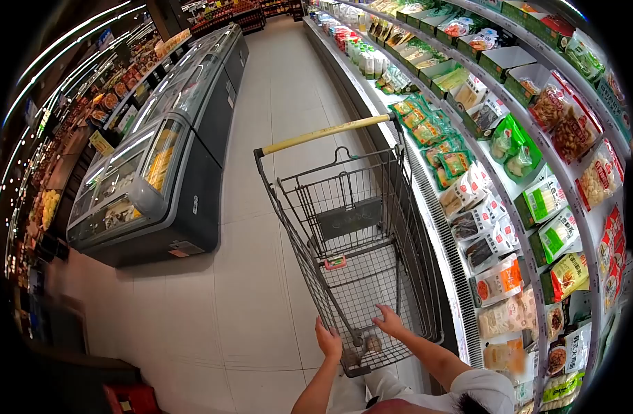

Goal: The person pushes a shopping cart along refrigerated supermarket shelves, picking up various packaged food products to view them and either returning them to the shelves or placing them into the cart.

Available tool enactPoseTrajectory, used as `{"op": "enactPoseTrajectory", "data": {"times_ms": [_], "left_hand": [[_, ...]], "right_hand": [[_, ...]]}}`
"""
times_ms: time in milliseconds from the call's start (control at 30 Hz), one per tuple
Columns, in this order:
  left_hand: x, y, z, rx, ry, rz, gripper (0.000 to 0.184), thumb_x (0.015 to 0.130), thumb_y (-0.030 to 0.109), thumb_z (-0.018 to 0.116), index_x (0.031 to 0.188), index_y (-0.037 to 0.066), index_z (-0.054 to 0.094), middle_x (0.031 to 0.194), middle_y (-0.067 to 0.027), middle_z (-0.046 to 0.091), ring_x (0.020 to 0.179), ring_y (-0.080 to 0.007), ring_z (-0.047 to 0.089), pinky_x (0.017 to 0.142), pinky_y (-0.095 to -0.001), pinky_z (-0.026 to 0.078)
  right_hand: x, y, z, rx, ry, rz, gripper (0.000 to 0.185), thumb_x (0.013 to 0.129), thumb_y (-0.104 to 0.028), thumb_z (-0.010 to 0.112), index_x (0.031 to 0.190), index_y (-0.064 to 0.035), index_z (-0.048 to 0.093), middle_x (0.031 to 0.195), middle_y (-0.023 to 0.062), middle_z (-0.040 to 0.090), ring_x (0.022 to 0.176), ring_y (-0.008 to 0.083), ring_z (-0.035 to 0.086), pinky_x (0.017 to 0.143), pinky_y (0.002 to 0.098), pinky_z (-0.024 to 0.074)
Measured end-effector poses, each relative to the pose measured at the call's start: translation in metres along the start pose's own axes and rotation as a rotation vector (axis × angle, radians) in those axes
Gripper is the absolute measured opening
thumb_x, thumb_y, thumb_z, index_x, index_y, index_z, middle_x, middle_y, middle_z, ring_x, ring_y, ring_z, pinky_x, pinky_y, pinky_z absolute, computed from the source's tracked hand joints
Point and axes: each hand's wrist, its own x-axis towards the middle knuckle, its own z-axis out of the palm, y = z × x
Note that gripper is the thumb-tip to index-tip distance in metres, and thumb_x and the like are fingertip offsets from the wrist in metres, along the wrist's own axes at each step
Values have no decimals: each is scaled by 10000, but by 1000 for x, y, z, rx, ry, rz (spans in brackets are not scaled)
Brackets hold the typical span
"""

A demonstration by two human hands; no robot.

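Note:
A metal wire shopping cart [358,276] stands right in front of me, its near end close to my body and its yellow handle [328,133] at the far end. Just outside the basket's left side is my left hand [328,340], open with nothing in it; whether it touches the wire I cannot tell. My right hand [388,321] reaches over the near part of the basket, fingers apart and holding nothing. Inside the cart, a small red and green item [336,262] lies by the left wall. A dark panel [349,219] is fixed toward the handle end.
Along the right runs a refrigerated shelf unit [468,283] with bagged foods, including green packets [427,127]. A dark chest freezer [199,172] with glass lids stands to the left. The tiled aisle floor [289,76] stretches ahead. A red object [132,399] sits at lower left.

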Motion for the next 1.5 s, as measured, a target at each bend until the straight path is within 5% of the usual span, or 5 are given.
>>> {"op": "enactPoseTrajectory", "data": {"times_ms": [300, 900, 1000, 1267, 1500], "left_hand": [[-5, 4, -6, 7, -8, -122, 577, 908, 113, 611, 1412, -18, 364, 1336, -211, 505, 1202, -345, 534, 989, -372, 437], [-4, 12, 0, -74, -25, -135, 551, 883, 46, 598, 1394, -4, 400, 1334, -197, 512, 1188, -341, 544, 1002, -371, 434], [-7, 11, 1, -100, -18, -147, 546, 871, 41, 600, 1382, 1, 413, 1338, -196, 510, 1215, -349, 526, 1017, -382, 422], [-16, 18, -7, 218, 118, 118, 829, 800, 78, 690, 1474, -27, 218, 1529, -251, 225, 1401, -435, 248, 1149, -497, 216], [-63, 160, -64, -103, -363, 604, 812, 782, 204, 762, 1460, 69, 336, 1544, -254, 172, 1397, -435, 263, 1113, -500, 299]], "right_hand": [[250, 5, 114, -420, -123, -325, 905, 710, -168, 790, 1469, -110, 300, 1505, 189, 293, 1373, 415, 306, 1116, 487, 307], [265, 26, 149, -791, -51, -338, 268, 798, -100, 642, 1051, -95, 554, 1396, 115, 436, 1079, 263, 548, 896, 399, 455], [218, 42, 136, -618, -35, -176, 390, 707, -310, 719, 990, -114, 537, 790, 76, 645, 781, 287, 640, 788, 431, 482], [-3, 39, 69, 705, 145, 783, 795, 778, -364, 735, 1400, -75, 332, 1096, 160, 616, 897, 235, 662, 755, 385, 550], [-101, -109, -55, 1232, 266, 561, 840, 898, -276, 668, 1535, -162, 133, 1003, 110, 630, 781, 163, 631, 702, 331, 539]]}}
